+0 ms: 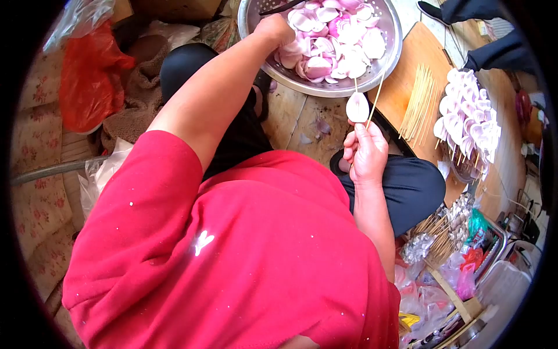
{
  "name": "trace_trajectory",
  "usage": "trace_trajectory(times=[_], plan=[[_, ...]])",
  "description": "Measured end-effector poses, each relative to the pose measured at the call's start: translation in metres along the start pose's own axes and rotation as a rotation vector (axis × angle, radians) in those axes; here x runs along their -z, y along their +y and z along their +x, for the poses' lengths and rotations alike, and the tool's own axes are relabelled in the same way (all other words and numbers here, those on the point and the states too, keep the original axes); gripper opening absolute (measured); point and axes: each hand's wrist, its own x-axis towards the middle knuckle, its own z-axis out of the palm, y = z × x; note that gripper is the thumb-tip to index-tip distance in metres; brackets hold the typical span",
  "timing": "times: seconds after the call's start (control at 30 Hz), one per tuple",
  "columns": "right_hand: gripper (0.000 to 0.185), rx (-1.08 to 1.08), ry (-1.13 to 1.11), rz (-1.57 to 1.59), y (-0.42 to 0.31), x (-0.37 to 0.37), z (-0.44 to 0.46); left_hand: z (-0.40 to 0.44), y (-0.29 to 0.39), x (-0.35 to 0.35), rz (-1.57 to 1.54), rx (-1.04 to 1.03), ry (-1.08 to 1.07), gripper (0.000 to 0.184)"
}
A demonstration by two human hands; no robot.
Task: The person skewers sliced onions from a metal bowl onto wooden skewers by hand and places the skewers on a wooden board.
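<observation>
My left hand point(278, 30) reaches over the near left rim of a perforated metal colander point(325, 92). Its fingers are hidden at the onion pieces point(318, 55), so I cannot tell whether they grip anything. Close above that hand lies a dark, narrow object point(281, 7), cut off by the frame's top. Below the colander, my right hand point(367, 152) is closed, thumb up, around the lower ends of two thin bamboo skewers point(376, 100). One pale onion piece point(357, 107) is threaded on one of them, whose tip sticks out above it.
Right of the colander, bare skewers point(421, 103) lie on a wooden board point(411, 52). Beyond them is a heap of loaded onion skewers point(468, 119). Plastic bags point(427, 296) and more skewers point(437, 235) crowd the lower right. A red bag point(93, 81) hangs left. Another person's legs point(494, 35) show upper right.
</observation>
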Motion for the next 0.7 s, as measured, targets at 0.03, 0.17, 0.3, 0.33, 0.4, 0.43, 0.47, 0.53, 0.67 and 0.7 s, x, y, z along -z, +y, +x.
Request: trace_trajectory(times=[0.03,0.17,0.3,0.33,0.4,0.43,0.47,0.53,0.67,0.7], plan=[[0.018,-0.005,-0.001,-0.011,0.000,0.001,0.000,0.001,0.001,0.003,-0.171,-0.013,-0.049,0.033],[0.018,-0.002,-0.002,-0.013,-0.002,-0.001,0.001,-0.045,0.033,0.013,-0.718,-0.152,-0.246,0.029],[0.018,0.000,-0.006,-0.001,0.000,-0.001,0.000,-0.036,0.028,0.004,-0.508,-0.086,0.065,0.020],[0.018,0.003,0.002,-0.009,0.002,0.000,0.000,-0.029,0.021,0.005,-0.584,-0.009,0.154,0.018],[0.018,0.007,0.009,-0.017,0.003,0.002,0.000,-0.027,0.015,0.013,-0.476,-0.065,0.331,0.022],[0.018,-0.002,0.021,-0.028,0.002,0.002,-0.001,-0.026,0.013,0.017,-0.389,-0.057,0.352,0.025],[0.018,-0.010,0.031,-0.039,0.002,0.002,-0.001,-0.024,0.012,0.017,-0.388,-0.058,0.356,0.025],[0.018,-0.009,0.019,-0.038,0.001,0.000,-0.001,-0.022,0.011,0.015,-0.327,-0.011,0.109,0.029],[0.017,-0.030,-0.003,-0.056,0.003,-0.001,-0.001,-0.020,0.014,-0.009,-0.135,-0.073,0.031,0.031],[0.017,-0.027,-0.003,-0.058,0.004,-0.001,-0.001,-0.020,0.015,-0.015,-0.052,-0.137,0.082,0.036]])
